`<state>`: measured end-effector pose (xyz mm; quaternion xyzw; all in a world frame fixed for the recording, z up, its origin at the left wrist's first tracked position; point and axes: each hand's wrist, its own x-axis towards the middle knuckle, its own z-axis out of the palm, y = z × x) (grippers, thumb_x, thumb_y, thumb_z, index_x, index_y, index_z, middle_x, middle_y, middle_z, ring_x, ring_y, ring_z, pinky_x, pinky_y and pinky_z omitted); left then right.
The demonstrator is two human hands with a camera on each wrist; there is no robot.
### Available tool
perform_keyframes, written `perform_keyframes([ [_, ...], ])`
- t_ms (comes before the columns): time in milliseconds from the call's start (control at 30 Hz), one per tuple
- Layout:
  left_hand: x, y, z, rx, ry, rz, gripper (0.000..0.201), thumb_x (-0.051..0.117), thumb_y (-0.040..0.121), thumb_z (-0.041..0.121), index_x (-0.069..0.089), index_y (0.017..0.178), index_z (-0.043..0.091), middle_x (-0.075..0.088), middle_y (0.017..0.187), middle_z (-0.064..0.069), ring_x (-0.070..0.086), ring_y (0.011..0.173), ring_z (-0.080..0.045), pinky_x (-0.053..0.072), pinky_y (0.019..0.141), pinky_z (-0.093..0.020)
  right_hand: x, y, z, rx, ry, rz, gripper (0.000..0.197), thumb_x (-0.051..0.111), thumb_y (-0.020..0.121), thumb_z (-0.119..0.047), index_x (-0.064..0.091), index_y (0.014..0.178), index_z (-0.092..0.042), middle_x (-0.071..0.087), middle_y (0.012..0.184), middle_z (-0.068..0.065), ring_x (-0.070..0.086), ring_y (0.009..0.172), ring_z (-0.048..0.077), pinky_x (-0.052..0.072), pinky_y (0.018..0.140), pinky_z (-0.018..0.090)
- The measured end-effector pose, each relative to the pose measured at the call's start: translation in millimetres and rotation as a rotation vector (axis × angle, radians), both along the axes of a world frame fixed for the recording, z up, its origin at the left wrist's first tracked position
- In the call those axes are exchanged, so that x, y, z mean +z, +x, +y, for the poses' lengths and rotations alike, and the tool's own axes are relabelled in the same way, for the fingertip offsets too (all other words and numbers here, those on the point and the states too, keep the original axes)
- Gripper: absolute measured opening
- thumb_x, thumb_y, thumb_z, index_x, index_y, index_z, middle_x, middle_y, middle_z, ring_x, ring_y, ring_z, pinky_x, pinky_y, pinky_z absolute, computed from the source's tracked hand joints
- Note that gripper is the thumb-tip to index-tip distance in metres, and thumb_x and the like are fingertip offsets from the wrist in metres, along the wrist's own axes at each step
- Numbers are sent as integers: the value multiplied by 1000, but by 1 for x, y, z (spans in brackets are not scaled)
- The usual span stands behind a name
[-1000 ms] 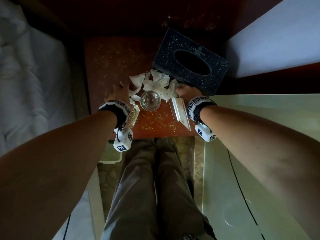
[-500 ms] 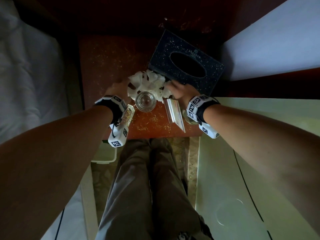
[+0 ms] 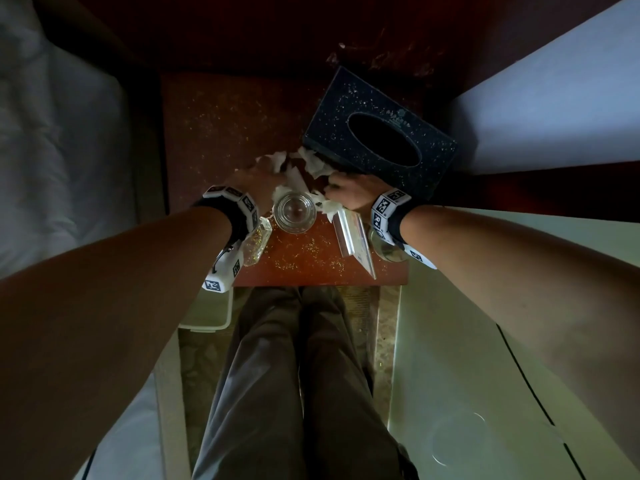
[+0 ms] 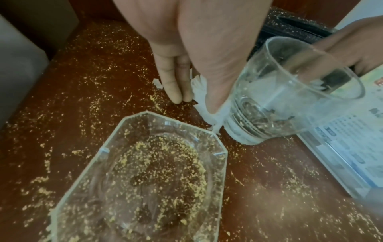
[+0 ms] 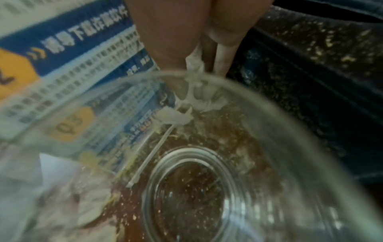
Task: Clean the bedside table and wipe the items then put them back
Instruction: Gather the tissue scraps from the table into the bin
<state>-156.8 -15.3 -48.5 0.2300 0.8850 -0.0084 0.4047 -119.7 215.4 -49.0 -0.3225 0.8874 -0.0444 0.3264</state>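
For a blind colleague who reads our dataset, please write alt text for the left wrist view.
A left hand presses straight fingers on torn white tissue on a reddish bedside table strewn with yellow crumbs. Beside it stands a clear drinking glass; in front lies a crumb-filled glass ashtray, and a printed card lies at the right.

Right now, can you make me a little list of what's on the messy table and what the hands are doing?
table: red-brown bedside table, sprinkled with yellow crumbs
paper: torn white tissue pieces, between both hands
left hand: fingers straight, pressing on the tissue
right hand: on the tissue; grip unclear
glass: clear drinking glass, upright between the wrists
ashtray: glass ashtray, crumbs inside
box: dark tissue box, speckled with crumbs
sign: clear stand with printed card
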Motion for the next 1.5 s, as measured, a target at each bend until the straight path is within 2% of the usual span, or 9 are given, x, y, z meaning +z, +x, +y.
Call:
perform_keyframes([
  [167, 5, 1, -3, 113, 43, 14, 44, 64, 93, 24, 53, 136, 22, 47, 143, -12, 55, 120, -35, 49, 95, -43, 11, 2, -2, -74, 29, -38, 37, 71, 83, -3, 61, 119, -4, 59, 118, 14, 67, 84, 28, 59, 66, 35],
  [333, 22, 2, -2, 170, 33, 44, 46, 65, 93, 26, 51, 133, 8, 52, 134, -17, 56, 117, -38, 50, 92, -45, 30, 0, 6, -206, 24, -95, 51, 55, 94, -4, 39, 142, -13, 62, 116, 12, 67, 82, 25, 57, 67, 32],
  [500, 45, -1, -1, 269, 67, 44, 44, 67, 91, 25, 54, 130, 8, 61, 124, -14, 62, 108, -32, 51, 85, -38, 67, -3, 13, -290, -151, 4, 44, 51, 94, 1, 46, 136, -12, 66, 101, 11, 55, 60, 16, 38, 47, 19],
  [633, 60, -6, -3, 428, 114, 7, 46, 66, 91, 16, 50, 134, 14, 65, 116, -13, 66, 100, -30, 58, 83, -37, 88, -19, 4, -451, -249, 54, 43, 49, 94, -1, 55, 134, -16, 64, 121, 8, 66, 88, 26, 54, 70, 31],
  [733, 66, -10, -10, 494, 112, 12, 49, 64, 90, 14, 44, 135, 21, 63, 116, -15, 65, 96, -32, 59, 78, -40, 103, -33, -5, -641, -271, 4, 40, 47, 94, -4, 61, 128, -17, 63, 124, 7, 63, 100, 26, 53, 83, 35],
  [933, 72, -15, -34, 503, 77, 64, 51, 54, 94, 10, 44, 142, 25, 63, 122, -17, 63, 105, -37, 55, 84, -41, 111, -53, -28, -785, -143, -98, 13, 57, 91, -20, 61, 99, -10, 59, 87, 3, 51, 75, 21, 37, 58, 26],
  [1067, 66, -13, -52, 595, 75, 64, 50, 53, 92, 12, 49, 138, 31, 63, 126, -13, 62, 107, -35, 55, 87, -41, 109, -61, -48, -753, -22, -117, 35, 60, 88, -18, 34, 64, -16, 38, 65, -1, 42, 63, 20, 24, 47, 26],
  [1233, 56, -11, -66, 626, 44, -10, 58, 70, 85, 30, 49, 138, 25, 63, 124, -10, 62, 107, -32, 53, 84, -38, 93, -72, -69, -684, 102, -153, 9, 60, 90, -18, 59, 97, -13, 63, 97, 9, 59, 83, 29, 41, 63, 28],
  [1500, 30, -7, -60, 545, -12, -70, 86, 76, 81, 34, 27, 151, 23, 47, 141, -18, 52, 122, -42, 51, 93, -53, 69, -71, -99, -492, 271, -174, 63, 73, 83, -12, 38, 136, -13, 60, 118, 20, 63, 102, 42, 56, 83, 47],
])
